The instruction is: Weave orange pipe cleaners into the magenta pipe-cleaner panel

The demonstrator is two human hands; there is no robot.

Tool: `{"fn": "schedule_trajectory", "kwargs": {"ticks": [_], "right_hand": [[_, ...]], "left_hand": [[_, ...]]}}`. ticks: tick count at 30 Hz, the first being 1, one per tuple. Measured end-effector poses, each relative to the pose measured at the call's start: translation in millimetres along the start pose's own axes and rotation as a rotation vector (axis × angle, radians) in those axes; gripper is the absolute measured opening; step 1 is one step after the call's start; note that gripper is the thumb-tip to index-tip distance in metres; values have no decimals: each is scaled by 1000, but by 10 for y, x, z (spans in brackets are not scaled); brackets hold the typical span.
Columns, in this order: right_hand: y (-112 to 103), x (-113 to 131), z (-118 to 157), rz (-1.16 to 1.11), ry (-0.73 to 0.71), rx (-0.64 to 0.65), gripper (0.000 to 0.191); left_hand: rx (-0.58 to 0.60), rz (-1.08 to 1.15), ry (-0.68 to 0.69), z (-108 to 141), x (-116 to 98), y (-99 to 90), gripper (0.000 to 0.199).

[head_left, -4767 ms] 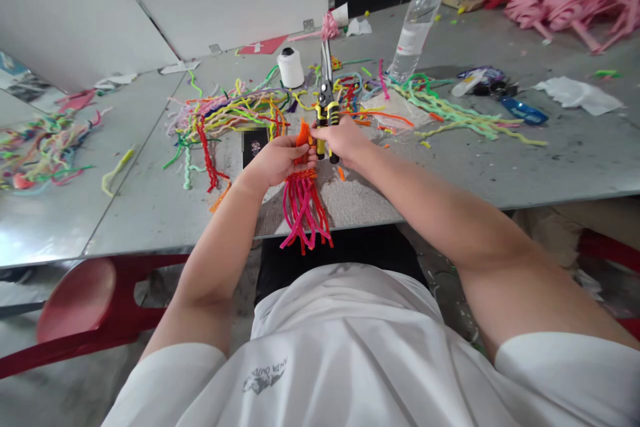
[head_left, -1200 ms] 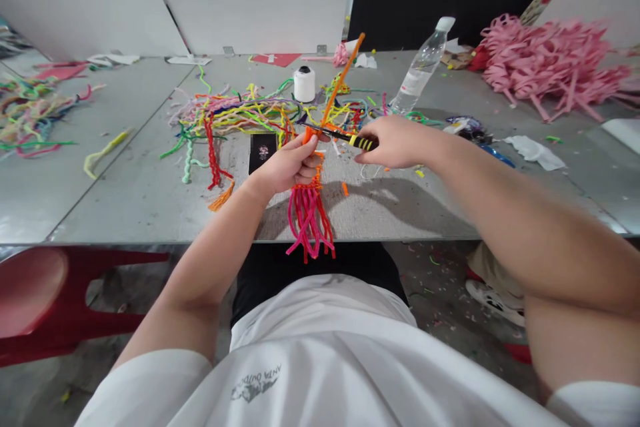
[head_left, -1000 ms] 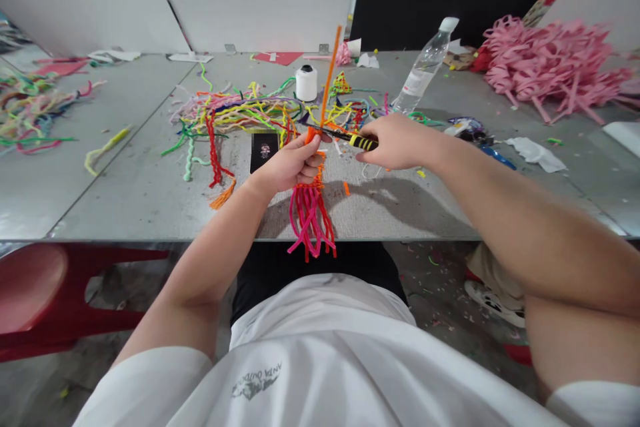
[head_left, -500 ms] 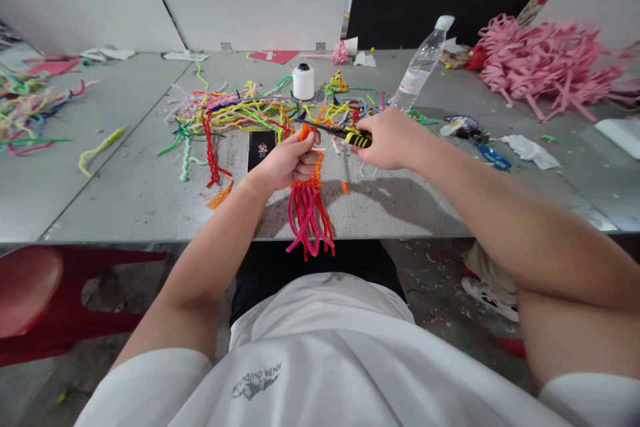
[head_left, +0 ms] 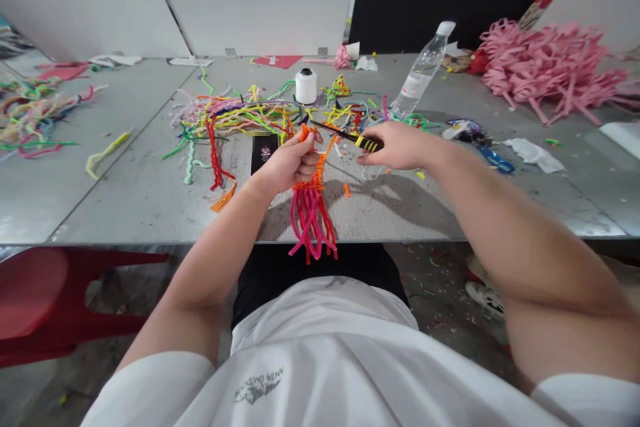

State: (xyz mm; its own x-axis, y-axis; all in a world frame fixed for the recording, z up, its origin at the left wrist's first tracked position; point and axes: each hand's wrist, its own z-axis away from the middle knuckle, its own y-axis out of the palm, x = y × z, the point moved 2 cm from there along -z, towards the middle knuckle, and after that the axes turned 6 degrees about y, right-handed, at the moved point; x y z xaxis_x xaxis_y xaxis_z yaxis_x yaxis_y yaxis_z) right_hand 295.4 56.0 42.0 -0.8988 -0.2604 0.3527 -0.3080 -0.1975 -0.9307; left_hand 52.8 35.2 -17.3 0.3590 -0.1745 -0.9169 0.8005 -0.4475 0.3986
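My left hand (head_left: 299, 161) is closed on an orange woven cord piece (head_left: 315, 177), whose pink and red strands (head_left: 311, 220) hang down over the table's front edge. In my right hand (head_left: 397, 145) is a black and yellow tool (head_left: 367, 142), apparently scissors, its dark tip pointing left close to the orange cord above my left fingers. A black box or phone (head_left: 263, 152) lies beside my left wrist. Behind both hands spreads a heap of coloured cords (head_left: 240, 113).
A white thread spool (head_left: 306, 87) and a tilted-looking clear bottle (head_left: 420, 73) stand behind the hands. Pink looped strips (head_left: 550, 67) are piled at the right. A red stool (head_left: 40, 287) is at lower left; a blue packet (head_left: 496, 160) lies right.
My right hand with the tool has moved slightly right and down, away from my left hand. The tool tip has shifted right. The whole view has shifted a little.
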Motion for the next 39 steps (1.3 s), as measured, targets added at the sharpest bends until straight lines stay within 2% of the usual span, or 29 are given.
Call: {"fn": "schedule_trajectory", "kwargs": {"ticks": [6, 11, 16, 18, 22, 26, 29, 32, 35, 37, 39], "right_hand": [[93, -178, -136, -239, 83, -47, 35], [352, -135, -377, -337, -24, -153, 33], [681, 64, -661, -836, -229, 13, 31], [740, 119, -709, -929, -259, 22, 30], [766, 154, -686, -1007, -227, 7, 28], [766, 201, -601, -1113, -197, 34, 31], [710, 246, -514, -1116, -218, 0, 32], [573, 250, -386, -1063, -236, -46, 33], [422, 212, -258, -1012, -275, -85, 37], [382, 190, -212, -1016, -312, -21, 39], [407, 190, -201, -1056, -353, 116, 37]], "left_hand": [[-115, -156, 76, -36, 17, -55, 24], [-235, -265, 101, -138, 113, -180, 21], [-325, -408, 153, -328, 164, -309, 32], [-358, -452, 201, -396, 157, -342, 28], [-389, -470, 230, -455, 185, -365, 19], [-370, -387, 190, -449, 230, -345, 8], [-324, -287, 150, -418, 169, -321, 10], [-205, -177, 66, -351, 45, -285, 17], [-60, -106, -87, -258, -30, -234, 20], [24, -85, -201, -196, -21, -184, 20], [92, -80, -302, -140, 25, -125, 20]]}}
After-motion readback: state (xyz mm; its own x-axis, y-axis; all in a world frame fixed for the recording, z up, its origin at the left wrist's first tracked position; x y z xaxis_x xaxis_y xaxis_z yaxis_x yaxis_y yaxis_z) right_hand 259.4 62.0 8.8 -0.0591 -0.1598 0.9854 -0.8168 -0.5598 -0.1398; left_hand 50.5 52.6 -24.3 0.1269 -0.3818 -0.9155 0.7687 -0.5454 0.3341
